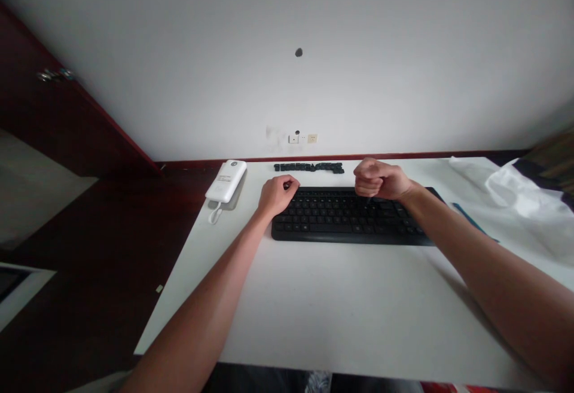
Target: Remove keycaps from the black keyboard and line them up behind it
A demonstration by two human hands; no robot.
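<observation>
A flat black plastic keyboard [345,216] lies square on the smooth white table [323,297], towards its far edge and a little right of the middle; its keys are low and matte, and its front lip is rounded. The left hand [275,195] rests at the keyboard's far left corner, its fingers curled in and pressed close together; a small dark bit shows between thumb and forefinger, though I cannot tell whether it is a loose cap or part of the board. The right hand [379,179] hangs just above the far row of keys, rolled into a tight fist with the knuckles turned left; whether anything sits inside it, I cannot tell. Both forearms are bare.

Just behind the keyboard, close to the wall [287,52], runs a row of loose key caps [309,167], small dark blocks set end to end; the line kinks slightly near its right end. To the left lies a glossy white power bank [226,180], a rounded slab with a thin looped cord trailing off its near end. On the right, crumpled white cloth [520,198] heaps over the table's edge; a thin teal strip [470,221] pokes out beside it. The floor [89,249] is dark reddish wood.
</observation>
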